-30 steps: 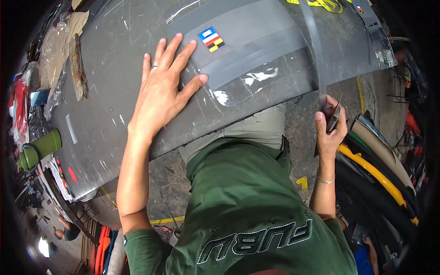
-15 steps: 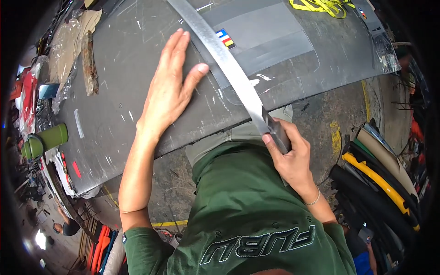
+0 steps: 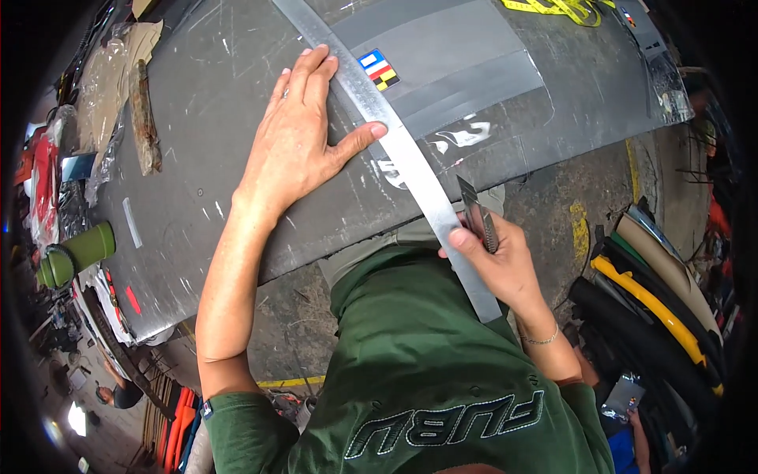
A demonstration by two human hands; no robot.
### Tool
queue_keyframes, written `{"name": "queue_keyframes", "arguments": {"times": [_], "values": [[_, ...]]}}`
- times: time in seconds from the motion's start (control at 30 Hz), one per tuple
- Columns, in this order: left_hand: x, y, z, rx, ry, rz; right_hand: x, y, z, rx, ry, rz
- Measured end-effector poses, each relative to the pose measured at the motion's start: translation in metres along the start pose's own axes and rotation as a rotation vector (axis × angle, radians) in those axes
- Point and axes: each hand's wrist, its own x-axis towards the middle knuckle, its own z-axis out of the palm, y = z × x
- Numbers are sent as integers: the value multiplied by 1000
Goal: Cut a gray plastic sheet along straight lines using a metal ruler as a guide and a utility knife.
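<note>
A long metal straightedge point(image 3: 410, 162) lies slantwise across the dark work table point(image 3: 197, 197), its near end jutting past the table edge over my shirt. It crosses the left side of a grey sheet point(image 3: 466, 39) that bears a small colourful patch point(image 3: 379, 69). My left hand point(image 3: 296, 138) rests flat on the table, open, with fingertips and thumb touching the straightedge. My right hand point(image 3: 497, 257) is closed around a utility knife point(image 3: 479, 217) with its dark blade pointing up and away. The right thumb also presses on the straightedge near its close end.
A yellow measuring tape point(image 3: 560, 8) lies at the far right of the table. At left are a wooden stick point(image 3: 146, 118), plastic wrapping and a green bottle point(image 3: 79, 254). Rolls of material point(image 3: 655, 304) stand on the floor at right. Another person point(image 3: 118, 391) is far off at lower left.
The straightedge has slid toward me, its near end now below my right hand. The knife blade now shows beside it. My left fingers and thumb have moved onto the straightedge.
</note>
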Motion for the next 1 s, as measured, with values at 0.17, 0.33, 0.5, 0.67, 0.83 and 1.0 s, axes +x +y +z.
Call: {"name": "queue_keyframes", "arguments": {"times": [0.17, 0.33, 0.5, 0.67, 0.83, 1.0], "values": [[4, -9, 3, 48, 0, 42, 2, -5, 20, -59, 71, -131], [3, -14, 8, -25, 24, 48, 1, -12, 22, -336, 143, -364], [1, -15, 9, -4, 22, 69, 2, -17, 23, -504, 180, -547], [1, -15, 11, 57, -3, 80, 4, -17, 21, -202, 37, -147], [-1, -15, 8, -18, 1, 71, 3, -15, 27, -432, 166, -566], [0, -16, 6, -13, 4, 101, 1, -17, 27, -458, 144, -539]]}}
